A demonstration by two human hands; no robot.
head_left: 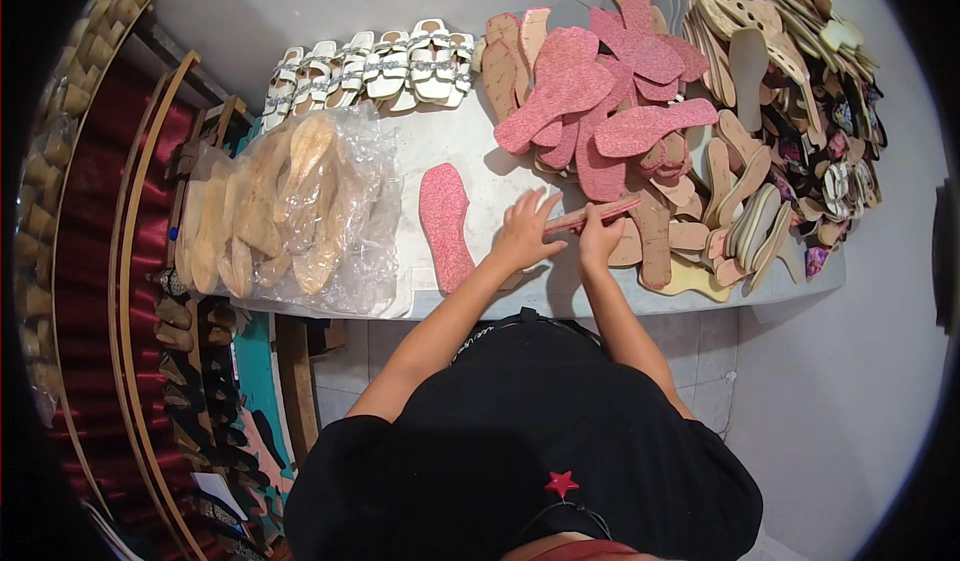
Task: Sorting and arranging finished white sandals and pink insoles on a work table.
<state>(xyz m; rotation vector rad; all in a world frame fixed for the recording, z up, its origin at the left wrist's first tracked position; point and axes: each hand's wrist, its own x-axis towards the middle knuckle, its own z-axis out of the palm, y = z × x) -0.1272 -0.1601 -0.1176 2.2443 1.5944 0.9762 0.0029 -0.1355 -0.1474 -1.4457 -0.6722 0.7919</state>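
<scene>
My right hand [600, 238] grips a pink glitter sole [595, 215] held edge-on above the white table [480, 151]. Beside it, my left hand [525, 231] has its fingers spread and touches the near end of that sole. Another pink glitter sole [444, 223] lies flat on the table to the left of my hands. Behind my hands rises a heap of pink glitter soles [600, 101] mixed with tan ones.
A clear plastic bag of tan soles [290, 206] lies at the table's left end. White sandals [370, 71] line the far edge. Tan soles and dark patterned pieces [790, 141] are piled at the right. Shelves with shoe parts [190, 361] stand to the left.
</scene>
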